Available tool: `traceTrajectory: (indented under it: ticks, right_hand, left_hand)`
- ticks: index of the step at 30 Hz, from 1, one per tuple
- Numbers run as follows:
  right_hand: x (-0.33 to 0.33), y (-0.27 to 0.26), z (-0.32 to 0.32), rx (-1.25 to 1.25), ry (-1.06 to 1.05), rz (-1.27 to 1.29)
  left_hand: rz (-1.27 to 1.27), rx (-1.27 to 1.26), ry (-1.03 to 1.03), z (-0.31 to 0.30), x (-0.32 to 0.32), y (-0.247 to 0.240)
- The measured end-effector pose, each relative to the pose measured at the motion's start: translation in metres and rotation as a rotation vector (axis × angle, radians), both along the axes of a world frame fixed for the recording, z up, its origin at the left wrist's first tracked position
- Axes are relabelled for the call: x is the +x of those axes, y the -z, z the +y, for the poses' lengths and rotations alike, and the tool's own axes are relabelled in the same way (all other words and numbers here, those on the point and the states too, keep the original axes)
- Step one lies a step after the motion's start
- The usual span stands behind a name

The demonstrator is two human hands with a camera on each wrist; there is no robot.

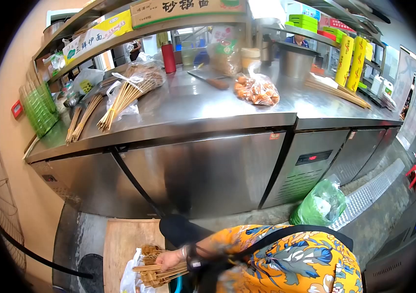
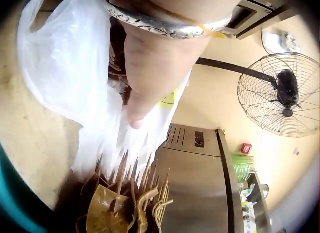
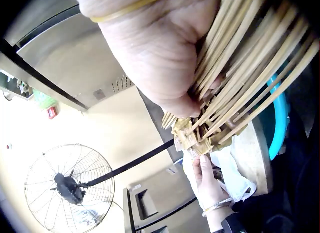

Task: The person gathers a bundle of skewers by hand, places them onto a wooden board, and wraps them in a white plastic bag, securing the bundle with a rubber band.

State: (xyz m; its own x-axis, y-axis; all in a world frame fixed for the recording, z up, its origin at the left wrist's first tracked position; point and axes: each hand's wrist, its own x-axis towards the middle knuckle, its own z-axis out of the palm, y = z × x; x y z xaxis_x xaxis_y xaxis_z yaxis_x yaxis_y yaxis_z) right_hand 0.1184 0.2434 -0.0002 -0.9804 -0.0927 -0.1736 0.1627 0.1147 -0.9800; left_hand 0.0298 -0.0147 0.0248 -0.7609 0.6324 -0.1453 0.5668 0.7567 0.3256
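My right hand [image 1: 170,260] grips a bundle of bamboo skewers [image 3: 260,72] by their bare sticks. Folded brown sheets, like tofu skin [image 2: 106,209], are threaded near the pointed ends. The left hand [image 3: 209,185], with a silver bangle at its wrist, is at the white plastic bag [image 2: 65,62], close to the skewered sheets. Its thumb shows straight against the bag, while its other fingers are largely hidden in the left wrist view. Dark brown pieces show inside the bag. Beneath them lies a wooden board [image 1: 120,234].
A turquoise rim [image 3: 281,118] curves beside the board. Ahead stands a steel counter [image 1: 183,105] bearing bundled skewers [image 1: 122,100], a bag of reddish-brown food [image 1: 256,90] and a knife [image 1: 213,82]. A green bag-lined bin [image 1: 318,202] is at right; a wire fan [image 2: 285,92] is at the wall.
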Motion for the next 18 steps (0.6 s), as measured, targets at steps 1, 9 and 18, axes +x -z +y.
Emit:
traceTrajectory:
  ticks: [1,9,18]
  right_hand:
    - [0.002,-0.003,-0.002,-0.018,-0.005,0.010]
    - [0.004,-0.009,-0.004,0.054,0.002,0.049]
    - [0.005,-0.013,0.002,-0.020,-0.136,-0.096]
  left_hand:
    - [-0.007,-0.005,0.003,0.001,-0.002,0.001]
    - [-0.022,-0.039,0.009,-0.005,-0.026,0.013]
    - [0.129,0.154,-0.278,-0.062,-0.059,0.072]
